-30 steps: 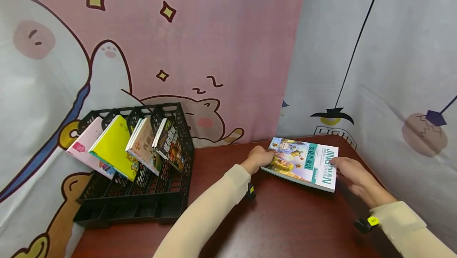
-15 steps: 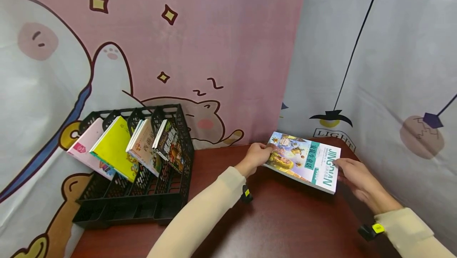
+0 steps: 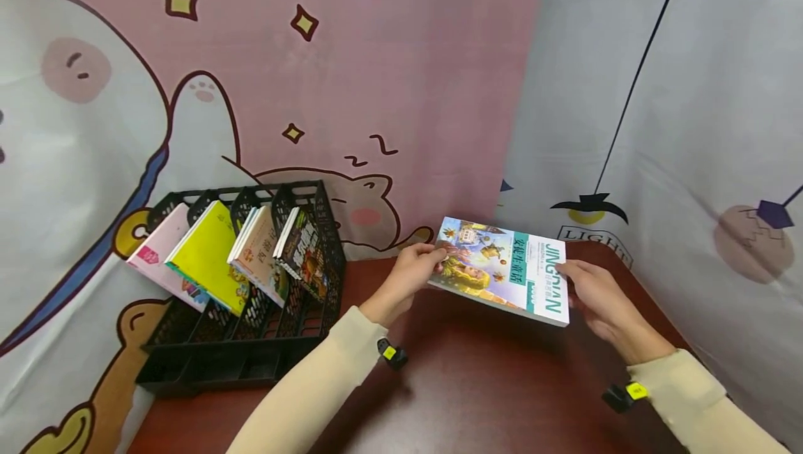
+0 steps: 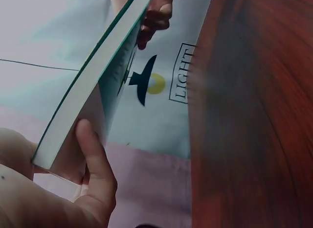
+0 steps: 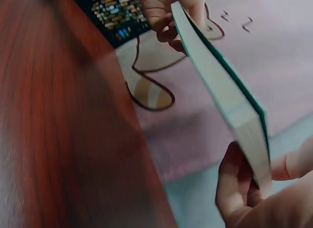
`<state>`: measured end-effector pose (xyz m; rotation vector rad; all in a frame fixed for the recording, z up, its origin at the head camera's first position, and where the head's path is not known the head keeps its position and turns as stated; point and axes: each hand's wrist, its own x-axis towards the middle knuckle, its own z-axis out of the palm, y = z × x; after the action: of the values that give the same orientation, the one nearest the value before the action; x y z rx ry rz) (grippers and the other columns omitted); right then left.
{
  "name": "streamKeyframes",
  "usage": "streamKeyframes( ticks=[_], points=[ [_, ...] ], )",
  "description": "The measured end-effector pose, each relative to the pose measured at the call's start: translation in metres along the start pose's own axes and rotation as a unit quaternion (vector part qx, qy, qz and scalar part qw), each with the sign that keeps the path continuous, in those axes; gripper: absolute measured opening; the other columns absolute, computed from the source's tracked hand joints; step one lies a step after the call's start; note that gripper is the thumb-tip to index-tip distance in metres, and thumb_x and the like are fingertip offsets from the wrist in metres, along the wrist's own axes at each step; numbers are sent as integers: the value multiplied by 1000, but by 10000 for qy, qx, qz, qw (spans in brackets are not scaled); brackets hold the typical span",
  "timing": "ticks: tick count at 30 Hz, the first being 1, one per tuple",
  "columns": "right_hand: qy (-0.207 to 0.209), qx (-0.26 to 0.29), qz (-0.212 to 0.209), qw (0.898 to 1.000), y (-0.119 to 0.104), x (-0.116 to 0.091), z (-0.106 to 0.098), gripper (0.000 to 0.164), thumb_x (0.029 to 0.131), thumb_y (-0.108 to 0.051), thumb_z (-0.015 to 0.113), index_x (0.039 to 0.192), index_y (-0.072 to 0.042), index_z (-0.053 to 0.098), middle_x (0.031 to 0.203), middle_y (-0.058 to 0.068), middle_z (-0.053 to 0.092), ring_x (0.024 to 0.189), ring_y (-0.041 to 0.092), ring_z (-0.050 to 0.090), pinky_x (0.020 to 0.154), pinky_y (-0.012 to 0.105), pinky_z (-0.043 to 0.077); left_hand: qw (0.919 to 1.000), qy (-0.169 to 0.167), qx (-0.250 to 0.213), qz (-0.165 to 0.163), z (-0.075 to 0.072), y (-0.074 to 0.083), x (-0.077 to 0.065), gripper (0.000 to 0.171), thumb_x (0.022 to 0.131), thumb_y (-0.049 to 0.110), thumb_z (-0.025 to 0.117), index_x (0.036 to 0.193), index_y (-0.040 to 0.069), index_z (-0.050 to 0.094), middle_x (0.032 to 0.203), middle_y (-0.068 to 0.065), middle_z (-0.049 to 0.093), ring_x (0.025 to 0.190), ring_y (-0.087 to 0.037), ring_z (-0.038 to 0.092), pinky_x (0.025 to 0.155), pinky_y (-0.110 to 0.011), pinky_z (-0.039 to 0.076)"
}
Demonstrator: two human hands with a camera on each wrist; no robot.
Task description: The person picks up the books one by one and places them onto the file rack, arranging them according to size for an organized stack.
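Between both hands a thick paperback book (image 3: 502, 269) is held above the table, its illustrated cover facing up and its white and green end toward the right. My left hand (image 3: 410, 273) grips its left end, thumb on the cover. At the opposite end my right hand (image 3: 599, 300) pinches the book's edge. In the left wrist view the left hand's fingers (image 4: 95, 164) lie against the underside of the book (image 4: 93, 86). Seen from the right wrist, the right hand's fingers (image 5: 232, 184) are likewise curled beneath the book (image 5: 220, 86).
A black book rack (image 3: 251, 360) stands at the left of the brown table (image 3: 464, 384). Leaning in its slots are a pink book (image 3: 172, 252), a yellow book (image 3: 213, 255), tan books (image 3: 260, 255) and dark-covered books (image 3: 307, 252). Printed curtains (image 3: 401, 77) hang behind the table.
Both hands have lifted the book off the table and carried it to the left, toward the rack. The rack and its books have stayed in place.
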<state>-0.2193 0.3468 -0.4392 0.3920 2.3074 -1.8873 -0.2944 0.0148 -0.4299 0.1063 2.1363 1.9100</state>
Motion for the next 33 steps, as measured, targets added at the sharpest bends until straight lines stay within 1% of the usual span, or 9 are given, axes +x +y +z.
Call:
streamKeyframes(
  ticks=[5, 9, 13, 16, 18, 23, 29, 32, 33],
  points=[
    [-133, 59, -153, 9998, -11, -1, 24, 69, 119, -44, 45, 170, 1, 34, 123, -1, 71, 94, 8, 74, 81, 28, 66, 9998, 55, -214, 31, -26, -6, -24, 33, 109, 32, 70, 128, 6, 62, 88, 1, 67, 83, -14, 63, 70, -34, 61],
    [-295, 26, -260, 9992, -19, -1, 43, 67, 118, -47, 45, 168, -2, 37, 126, 3, 72, 95, 10, 76, 82, 30, 67, 9991, 155, -381, 43, -44, -14, -43, 33, 109, 29, 69, 130, 5, 60, 83, 2, 64, 78, -13, 62, 66, -39, 65],
    [-496, 25, -361, 9981, -23, 4, 62, 62, 118, -46, 45, 164, -3, 41, 121, 3, 73, 94, 12, 76, 82, 31, 66, 9988, 287, -393, 33, -58, -24, -59, 31, 109, 26, 66, 128, 3, 57, 82, 2, 63, 75, -12, 61, 65, -37, 65],
    [-696, 63, -354, 9969, -21, 8, 76, 60, 119, -43, 46, 161, -1, 40, 118, 4, 73, 94, 12, 76, 80, 32, 66, 9987, 366, -349, 26, -66, -32, -68, 30, 111, 25, 65, 128, 3, 55, 82, 2, 63, 76, -11, 61, 65, -36, 64],
    [-806, 122, -315, 9962, -17, 10, 84, 59, 118, -42, 47, 160, -1, 38, 116, 4, 73, 92, 13, 77, 78, 33, 66, 9984, 422, -371, -10, -69, -36, -71, 30, 111, 25, 65, 128, 3, 55, 83, 2, 64, 76, -12, 62, 67, -37, 65],
    [-966, 474, -327, 9937, -10, 14, 96, 61, 118, -40, 52, 162, -2, 34, 111, 3, 76, 88, 15, 79, 74, 34, 67, 9977, 476, -438, -182, -74, -43, -75, 32, 111, 27, 66, 128, 3, 54, 84, 3, 64, 77, -9, 62, 67, -32, 62],
    [-1024, 776, -523, 9903, -11, 16, 99, 58, 117, -37, 54, 161, -4, 34, 111, 1, 76, 88, 16, 80, 74, 35, 68, 9971, 350, -606, -292, -80, -50, -73, 34, 112, 27, 65, 132, 2, 54, 84, 1, 61, 76, -10, 61, 65, -32, 64],
    [-1044, 735, -608, 9900, -16, 16, 99, 59, 117, -35, 54, 162, -3, 34, 111, 1, 75, 88, 15, 80, 74, 34, 68, 9981, 260, -451, -344, -84, -50, -70, 37, 112, 28, 65, 139, 3, 55, 91, -1, 65, 77, -10, 63, 67, -30, 62],
    [-1057, 720, -592, 9900, -17, 16, 98, 59, 117, -35, 55, 163, -4, 34, 110, 1, 76, 88, 15, 80, 74, 34, 68, 9987, 265, -302, -318, -86, -49, -69, 40, 112, 28, 64, 143, 4, 54, 95, -3, 68, 78, -11, 64, 68, -31, 62]
  ],
)
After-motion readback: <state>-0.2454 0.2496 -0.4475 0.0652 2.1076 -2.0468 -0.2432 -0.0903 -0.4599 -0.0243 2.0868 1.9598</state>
